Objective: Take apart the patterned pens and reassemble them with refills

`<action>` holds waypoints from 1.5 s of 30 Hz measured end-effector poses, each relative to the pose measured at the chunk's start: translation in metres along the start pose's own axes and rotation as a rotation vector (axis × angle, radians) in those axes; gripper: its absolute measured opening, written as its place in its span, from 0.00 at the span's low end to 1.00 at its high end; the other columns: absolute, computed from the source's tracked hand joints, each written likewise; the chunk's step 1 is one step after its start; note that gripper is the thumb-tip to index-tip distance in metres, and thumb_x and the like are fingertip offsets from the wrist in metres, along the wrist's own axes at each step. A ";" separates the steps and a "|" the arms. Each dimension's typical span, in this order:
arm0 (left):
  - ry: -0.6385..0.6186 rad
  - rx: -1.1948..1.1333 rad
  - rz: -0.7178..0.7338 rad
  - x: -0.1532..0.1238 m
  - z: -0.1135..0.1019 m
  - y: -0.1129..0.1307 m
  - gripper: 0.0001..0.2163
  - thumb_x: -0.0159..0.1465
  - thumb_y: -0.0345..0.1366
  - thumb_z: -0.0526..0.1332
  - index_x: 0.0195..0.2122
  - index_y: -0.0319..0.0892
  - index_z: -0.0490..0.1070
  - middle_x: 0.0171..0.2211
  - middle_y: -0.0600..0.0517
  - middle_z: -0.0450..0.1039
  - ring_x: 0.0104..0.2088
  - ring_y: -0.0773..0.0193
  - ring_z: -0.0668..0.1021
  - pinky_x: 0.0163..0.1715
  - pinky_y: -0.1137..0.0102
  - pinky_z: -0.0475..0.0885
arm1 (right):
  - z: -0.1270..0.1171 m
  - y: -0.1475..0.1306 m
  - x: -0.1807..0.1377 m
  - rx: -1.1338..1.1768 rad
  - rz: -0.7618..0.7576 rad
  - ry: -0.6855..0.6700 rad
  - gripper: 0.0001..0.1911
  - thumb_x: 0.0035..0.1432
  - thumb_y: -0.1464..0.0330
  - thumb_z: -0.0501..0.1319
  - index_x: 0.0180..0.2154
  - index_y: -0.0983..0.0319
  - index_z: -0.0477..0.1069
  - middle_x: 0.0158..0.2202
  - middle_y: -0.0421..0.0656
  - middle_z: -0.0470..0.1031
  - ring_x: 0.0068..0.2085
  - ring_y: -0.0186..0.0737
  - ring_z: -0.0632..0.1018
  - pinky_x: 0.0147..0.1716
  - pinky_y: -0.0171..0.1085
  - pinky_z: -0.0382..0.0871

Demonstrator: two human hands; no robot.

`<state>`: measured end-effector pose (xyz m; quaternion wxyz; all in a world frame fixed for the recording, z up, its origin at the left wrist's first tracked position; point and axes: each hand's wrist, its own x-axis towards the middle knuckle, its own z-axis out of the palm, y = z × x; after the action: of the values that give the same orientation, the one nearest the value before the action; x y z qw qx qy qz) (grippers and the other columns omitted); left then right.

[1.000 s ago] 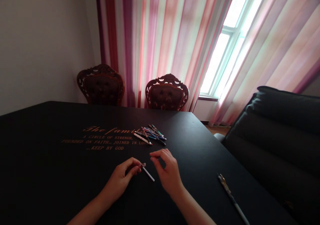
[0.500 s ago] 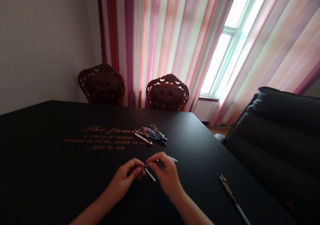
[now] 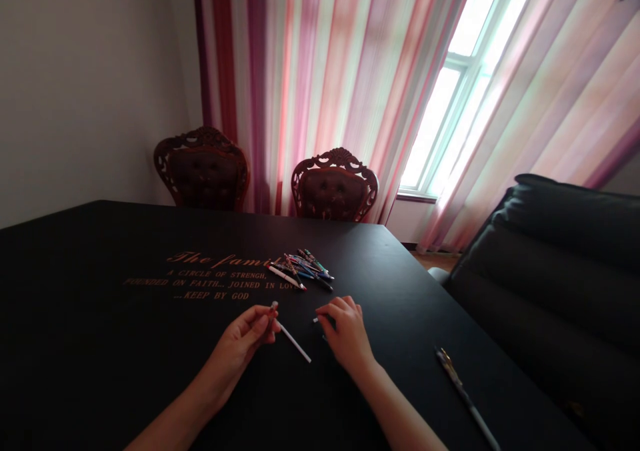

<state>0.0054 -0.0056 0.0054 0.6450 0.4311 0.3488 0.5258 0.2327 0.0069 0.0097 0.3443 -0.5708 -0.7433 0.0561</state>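
My left hand (image 3: 244, 339) pinches the upper end of a thin white pen refill (image 3: 294, 343). The refill slants down to the right, and its lower tip is near the black table (image 3: 100, 344). My right hand (image 3: 349, 331) rests knuckles up on the table just right of the refill. Its fingers are curled over a small white pen piece (image 3: 316, 319), of which only the left tip shows. A pile of several coloured pens (image 3: 301, 270) lies beyond both hands.
Orange lettering (image 3: 210, 279) is printed on the tabletop. One long pen (image 3: 464, 396) lies near the table's right edge. Two carved wooden chairs (image 3: 334, 185) stand at the far side before striped curtains. A black padded armchair (image 3: 555, 264) stands at the right.
My hands met at the refill's top, then parted. My left hand lifted the refill's end up and left. My right hand moved right and lowered onto the table with the white piece.
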 end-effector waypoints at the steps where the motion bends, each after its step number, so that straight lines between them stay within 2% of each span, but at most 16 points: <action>1: -0.002 0.030 0.001 -0.001 0.001 0.000 0.13 0.58 0.44 0.69 0.39 0.40 0.77 0.31 0.52 0.76 0.30 0.68 0.72 0.34 0.74 0.67 | 0.003 0.001 0.000 -0.041 -0.002 -0.025 0.07 0.58 0.73 0.63 0.36 0.55 0.78 0.36 0.42 0.77 0.43 0.47 0.71 0.43 0.44 0.59; 4: -0.012 0.140 0.014 -0.004 0.004 0.000 0.13 0.60 0.45 0.67 0.39 0.41 0.76 0.31 0.52 0.76 0.31 0.66 0.73 0.35 0.72 0.67 | 0.010 -0.001 0.000 -0.119 -0.021 -0.067 0.07 0.56 0.73 0.64 0.35 0.55 0.78 0.36 0.43 0.76 0.44 0.48 0.71 0.44 0.44 0.59; 7: -0.024 0.231 0.031 -0.005 0.007 0.001 0.14 0.59 0.46 0.67 0.37 0.41 0.76 0.30 0.52 0.76 0.31 0.64 0.73 0.35 0.71 0.68 | 0.012 -0.007 0.003 -0.101 -0.024 -0.052 0.06 0.57 0.74 0.63 0.31 0.57 0.76 0.35 0.42 0.76 0.43 0.47 0.71 0.44 0.44 0.58; 9: -0.023 0.272 0.037 -0.005 0.008 0.001 0.14 0.59 0.47 0.67 0.37 0.41 0.76 0.29 0.52 0.76 0.30 0.63 0.73 0.35 0.70 0.68 | 0.010 -0.012 0.004 0.012 -0.010 -0.031 0.06 0.58 0.74 0.63 0.30 0.58 0.74 0.33 0.41 0.76 0.41 0.45 0.72 0.43 0.42 0.59; 13: -0.051 0.342 0.048 -0.004 0.009 0.000 0.13 0.59 0.47 0.66 0.36 0.41 0.75 0.29 0.52 0.76 0.30 0.63 0.73 0.34 0.69 0.68 | 0.003 -0.023 -0.002 0.424 0.059 -0.046 0.02 0.58 0.72 0.63 0.33 0.60 0.73 0.30 0.38 0.75 0.33 0.38 0.73 0.35 0.36 0.64; 15: -0.078 0.372 0.057 -0.004 0.009 -0.001 0.13 0.60 0.46 0.65 0.36 0.41 0.74 0.29 0.52 0.76 0.30 0.63 0.73 0.34 0.69 0.68 | 0.000 -0.028 -0.006 0.562 0.083 -0.048 0.01 0.57 0.70 0.64 0.34 0.60 0.74 0.30 0.38 0.76 0.32 0.37 0.74 0.34 0.35 0.65; 18: -0.114 0.403 0.067 -0.005 0.008 -0.004 0.13 0.60 0.46 0.64 0.36 0.41 0.74 0.28 0.53 0.75 0.30 0.63 0.73 0.34 0.69 0.67 | -0.005 -0.035 -0.009 0.644 0.078 -0.031 0.02 0.58 0.69 0.64 0.35 0.59 0.77 0.31 0.39 0.78 0.34 0.38 0.76 0.37 0.36 0.67; 22: -0.146 0.401 0.057 -0.006 0.009 -0.007 0.14 0.60 0.48 0.64 0.36 0.40 0.74 0.28 0.52 0.75 0.29 0.63 0.73 0.33 0.69 0.67 | -0.008 -0.040 -0.008 0.748 -0.005 -0.003 0.04 0.59 0.70 0.63 0.33 0.59 0.78 0.35 0.41 0.78 0.38 0.39 0.77 0.39 0.36 0.67; 40: -0.188 0.330 0.040 -0.008 0.015 -0.005 0.15 0.59 0.49 0.66 0.36 0.41 0.74 0.28 0.52 0.75 0.28 0.64 0.73 0.33 0.69 0.67 | -0.002 -0.046 -0.014 0.801 0.053 -0.051 0.03 0.57 0.68 0.65 0.33 0.59 0.78 0.32 0.40 0.78 0.36 0.39 0.75 0.37 0.37 0.66; 45: -0.178 0.312 0.022 -0.010 0.016 -0.002 0.14 0.59 0.48 0.66 0.35 0.41 0.75 0.28 0.52 0.75 0.29 0.64 0.73 0.33 0.70 0.67 | 0.000 -0.044 -0.014 0.822 0.051 -0.084 0.06 0.58 0.67 0.64 0.38 0.59 0.78 0.34 0.40 0.78 0.37 0.40 0.76 0.38 0.37 0.67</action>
<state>0.0186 -0.0189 0.0098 0.5928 0.5744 0.3630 0.4322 0.1984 -0.0206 0.0243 0.5113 -0.4010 -0.6582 0.3801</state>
